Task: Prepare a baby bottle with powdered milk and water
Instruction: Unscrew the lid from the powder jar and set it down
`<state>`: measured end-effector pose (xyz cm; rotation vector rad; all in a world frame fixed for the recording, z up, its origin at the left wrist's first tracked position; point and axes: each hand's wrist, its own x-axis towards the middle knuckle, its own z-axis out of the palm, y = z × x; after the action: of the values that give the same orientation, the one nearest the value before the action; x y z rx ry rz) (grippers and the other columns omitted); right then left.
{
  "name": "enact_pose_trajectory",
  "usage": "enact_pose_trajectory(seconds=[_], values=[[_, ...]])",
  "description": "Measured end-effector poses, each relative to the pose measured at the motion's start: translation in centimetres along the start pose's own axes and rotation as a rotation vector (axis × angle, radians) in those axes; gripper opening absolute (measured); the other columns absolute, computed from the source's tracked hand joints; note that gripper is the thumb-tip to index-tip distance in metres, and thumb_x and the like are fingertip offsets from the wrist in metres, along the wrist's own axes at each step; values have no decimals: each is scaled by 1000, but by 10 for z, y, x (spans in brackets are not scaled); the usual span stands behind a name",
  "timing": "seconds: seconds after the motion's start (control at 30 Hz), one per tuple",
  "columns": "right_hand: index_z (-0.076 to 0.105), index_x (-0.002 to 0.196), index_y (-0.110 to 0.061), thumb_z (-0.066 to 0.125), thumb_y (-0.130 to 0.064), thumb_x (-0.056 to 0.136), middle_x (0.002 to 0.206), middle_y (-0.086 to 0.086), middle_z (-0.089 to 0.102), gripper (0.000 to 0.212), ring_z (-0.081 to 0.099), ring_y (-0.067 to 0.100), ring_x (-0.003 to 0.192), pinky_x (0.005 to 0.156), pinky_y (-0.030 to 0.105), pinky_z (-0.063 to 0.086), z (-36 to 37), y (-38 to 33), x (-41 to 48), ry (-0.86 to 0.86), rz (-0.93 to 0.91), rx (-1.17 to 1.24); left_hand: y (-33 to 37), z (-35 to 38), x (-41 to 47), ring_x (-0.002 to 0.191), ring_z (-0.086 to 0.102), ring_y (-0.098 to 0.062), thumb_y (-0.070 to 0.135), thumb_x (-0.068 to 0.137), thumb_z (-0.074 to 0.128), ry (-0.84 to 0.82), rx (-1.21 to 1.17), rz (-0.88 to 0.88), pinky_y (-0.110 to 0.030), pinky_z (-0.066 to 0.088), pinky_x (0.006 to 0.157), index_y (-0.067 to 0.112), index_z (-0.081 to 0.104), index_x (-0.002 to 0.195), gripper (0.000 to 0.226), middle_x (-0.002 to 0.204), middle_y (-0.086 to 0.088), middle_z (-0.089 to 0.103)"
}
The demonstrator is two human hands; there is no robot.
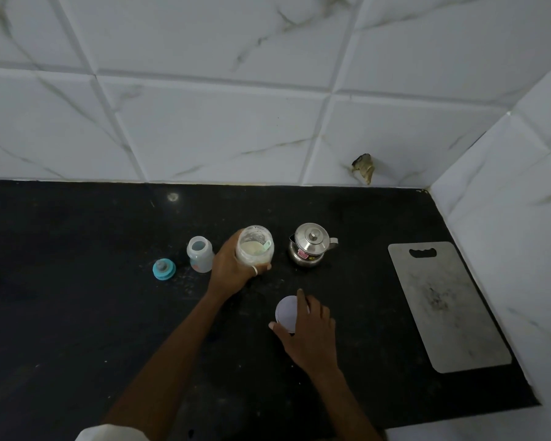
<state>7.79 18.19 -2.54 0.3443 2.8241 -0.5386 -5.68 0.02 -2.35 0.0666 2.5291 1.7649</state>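
Observation:
An open jar of pale milk powder (254,246) stands on the black counter (77,313), a light green scoop (265,246) lying inside it. My left hand (233,268) grips the jar from its left side. Nearer to me, my right hand (309,329) holds the jar's round white lid (285,313) by its rim, thumb and fingers around it, low over the counter. Left of the jar stands an uncapped translucent baby bottle (200,253). Its teal cap with teat (164,268) lies further left.
A small steel kettle with a lid (310,246) stands right of the jar. A grey cutting board (446,303) lies at the counter's right end. White marble-patterned tiled walls (268,106) close the back and right side.

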Motion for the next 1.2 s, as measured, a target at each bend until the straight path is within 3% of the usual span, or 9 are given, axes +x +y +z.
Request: enact_pose_trajectory(seconds=[0.17,0.33,0.47,0.63,0.87,1.0,1.2], values=[[28,157,-23,35,-80,90,155,3,39,88,40,20,136,107,38,36,-12,-10,5,87,-17,48,-1,0,0,115,65,1,39,57,99,6,9,-5,-28,53,101,33,62,131,83,123,16,70],[42,149,-18,43,-59,100,147,4,48,63,46,22,131,103,40,42,-37,-27,14,187,-104,115,5,0,-1,113,66,-1,41,58,98,25,5,23,-35,55,100,33,64,127,77,121,16,71],[49,144,-17,49,-44,104,142,2,52,49,49,20,129,103,41,45,-64,-45,25,250,-210,187,12,-2,-1,112,69,-12,35,61,99,34,2,52,-45,56,97,28,66,124,71,119,8,73],[61,128,-12,57,-28,103,129,7,58,30,55,22,118,94,44,52,-104,-73,40,371,-384,252,33,-13,0,128,59,-17,44,60,99,70,112,33,-43,48,109,21,54,142,97,137,1,63],[69,121,-14,57,-23,100,130,6,55,25,55,24,113,92,42,50,-154,-111,50,380,-476,69,71,-31,-8,139,46,-20,20,60,97,166,209,135,-30,34,110,19,46,152,105,152,-1,52],[69,122,-16,56,-25,102,121,4,54,26,55,23,109,85,42,54,-169,-124,50,345,-470,-14,93,-39,-17,132,44,-11,18,61,96,224,256,243,-32,37,108,18,48,150,101,150,0,54],[69,113,-10,61,-16,97,119,7,52,19,55,24,103,75,36,52,-171,-136,52,293,-413,-130,109,-47,-30,135,51,-28,12,61,96,240,323,340,-46,47,110,6,50,149,100,149,-11,54]])
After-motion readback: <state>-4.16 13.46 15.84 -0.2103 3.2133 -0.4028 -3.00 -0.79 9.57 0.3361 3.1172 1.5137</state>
